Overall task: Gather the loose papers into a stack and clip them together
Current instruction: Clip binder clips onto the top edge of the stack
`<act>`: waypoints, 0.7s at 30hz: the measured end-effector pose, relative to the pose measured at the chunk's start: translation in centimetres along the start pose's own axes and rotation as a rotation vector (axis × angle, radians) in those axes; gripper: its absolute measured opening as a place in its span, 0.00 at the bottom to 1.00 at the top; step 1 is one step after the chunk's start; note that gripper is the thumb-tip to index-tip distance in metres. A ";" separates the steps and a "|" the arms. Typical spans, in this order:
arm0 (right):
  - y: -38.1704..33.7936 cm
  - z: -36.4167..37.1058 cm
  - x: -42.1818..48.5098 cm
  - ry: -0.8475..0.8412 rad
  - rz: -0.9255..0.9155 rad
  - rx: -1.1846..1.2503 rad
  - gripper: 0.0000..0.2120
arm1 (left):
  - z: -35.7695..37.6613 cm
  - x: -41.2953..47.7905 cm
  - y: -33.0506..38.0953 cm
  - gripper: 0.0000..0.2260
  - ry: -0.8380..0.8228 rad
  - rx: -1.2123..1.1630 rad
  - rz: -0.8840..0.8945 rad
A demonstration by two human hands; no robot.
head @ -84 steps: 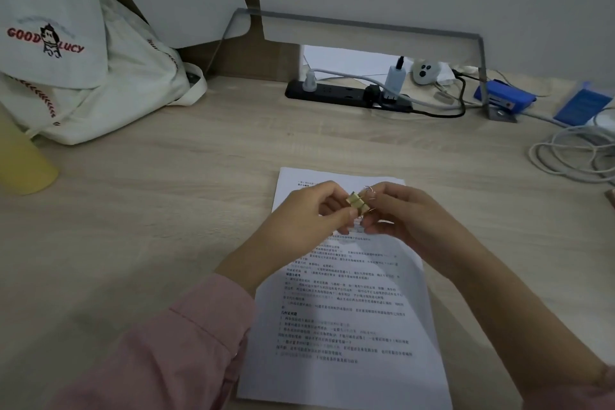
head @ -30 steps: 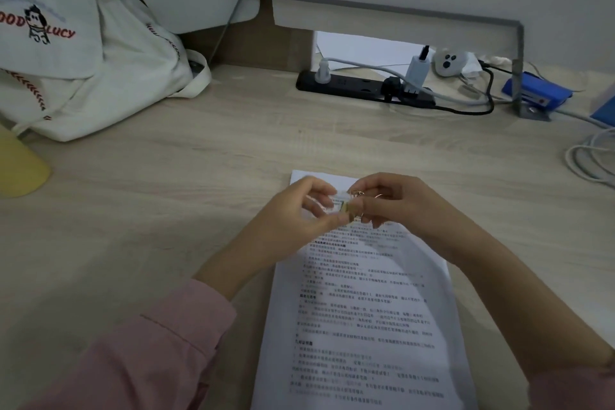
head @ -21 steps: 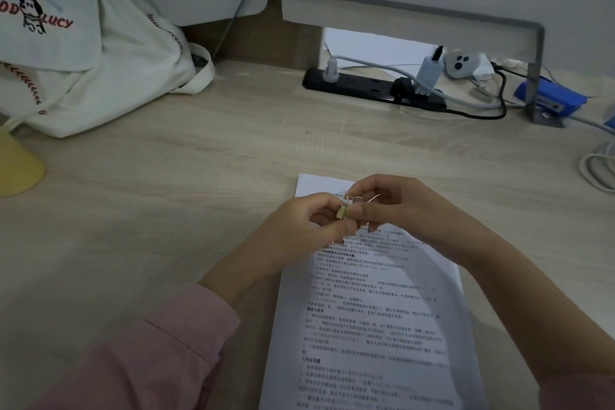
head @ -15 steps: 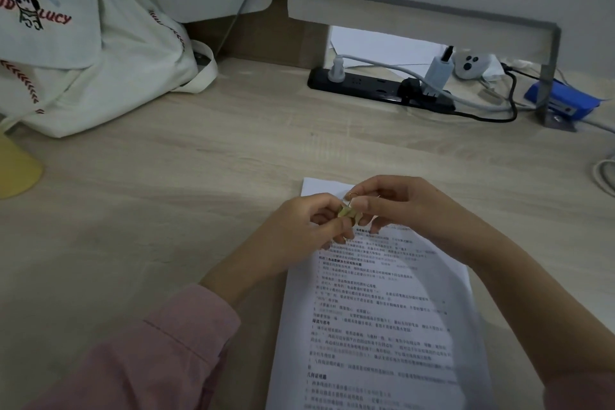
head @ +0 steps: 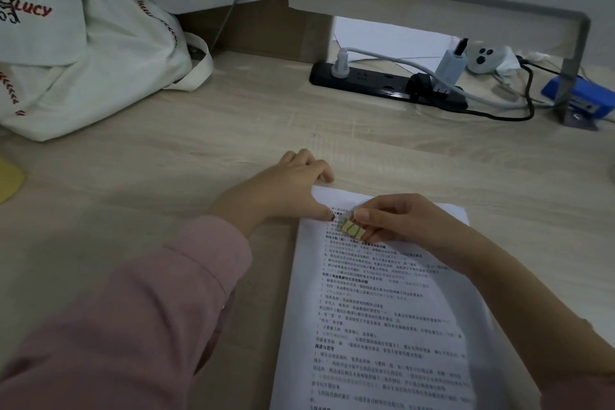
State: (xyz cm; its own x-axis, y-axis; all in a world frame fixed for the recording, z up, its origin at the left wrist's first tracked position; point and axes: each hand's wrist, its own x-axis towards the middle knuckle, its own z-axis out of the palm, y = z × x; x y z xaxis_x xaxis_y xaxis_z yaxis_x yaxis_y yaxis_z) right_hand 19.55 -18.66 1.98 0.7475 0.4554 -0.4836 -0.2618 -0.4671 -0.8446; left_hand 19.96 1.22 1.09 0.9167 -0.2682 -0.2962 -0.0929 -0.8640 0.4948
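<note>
A stack of printed white papers [head: 382,319] lies on the wooden desk in front of me. My right hand [head: 396,223] pinches a small gold binder clip [head: 352,229] just above the stack's top left part. My left hand [head: 286,190] rests at the stack's top left corner, thumb on the left edge of the paper and fingers curled at the top edge. Whether the fingers lift the corner I cannot tell.
A white cloth bag [head: 83,53] sits at the back left. A black power strip [head: 386,85] with plugs and cables lies at the back, a blue box [head: 579,100] to its right. A yellow object [head: 10,180] shows at the left edge.
My left hand let go of the clip and moved down-left to the papers' top left corner. My right hand alone now holds the clip, lower over the stack.
</note>
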 end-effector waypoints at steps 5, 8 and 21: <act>0.2 0.1 0.2 0.016 -0.005 -0.005 0.10 | -0.8 1.8 0.6 0.18 -0.126 0.027 -0.004; 0.3 0.1 0.2 0.026 -0.005 -0.010 0.10 | -0.9 2.3 0.7 0.17 -0.163 0.033 -0.019; 0.6 0.2 0.2 0.034 -0.025 0.006 0.11 | 2.4 -2.3 -1.6 0.11 0.199 -1.007 -0.247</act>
State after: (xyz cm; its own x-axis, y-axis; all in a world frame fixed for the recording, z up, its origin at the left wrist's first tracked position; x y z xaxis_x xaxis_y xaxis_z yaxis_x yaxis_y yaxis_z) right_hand 19.43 -18.71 1.29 0.7740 0.4412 -0.4542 -0.2464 -0.4509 -0.8579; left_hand 17.09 2.21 -0.97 0.9219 0.0199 -0.3869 0.3867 -0.1078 0.9159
